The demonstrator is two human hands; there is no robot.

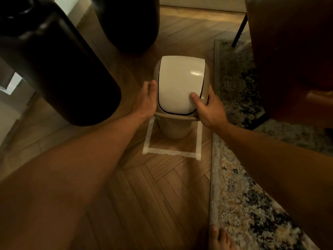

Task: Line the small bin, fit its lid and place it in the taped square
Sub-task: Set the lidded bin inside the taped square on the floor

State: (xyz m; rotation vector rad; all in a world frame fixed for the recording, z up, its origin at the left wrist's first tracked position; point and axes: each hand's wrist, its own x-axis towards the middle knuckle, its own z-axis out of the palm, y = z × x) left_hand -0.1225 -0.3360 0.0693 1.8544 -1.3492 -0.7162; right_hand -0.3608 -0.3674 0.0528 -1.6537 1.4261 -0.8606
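A small beige bin (173, 129) stands inside the taped square (171, 153) on the wooden floor, its base near the square's far side. A white swing lid (178, 83) sits on top in a beige frame, with a thin dark edge showing around it. My left hand (146, 100) presses flat against the bin's left rim. My right hand (205, 107) grips the right rim, thumb resting on the white lid. No liner edge can be made out beyond that dark line.
Two big dark vases (54, 60) (129, 22) stand left and behind the bin. A patterned rug (243, 195) runs along the right, with a brown chair (292, 56) on it. My bare foot (219, 239) is at the bottom edge.
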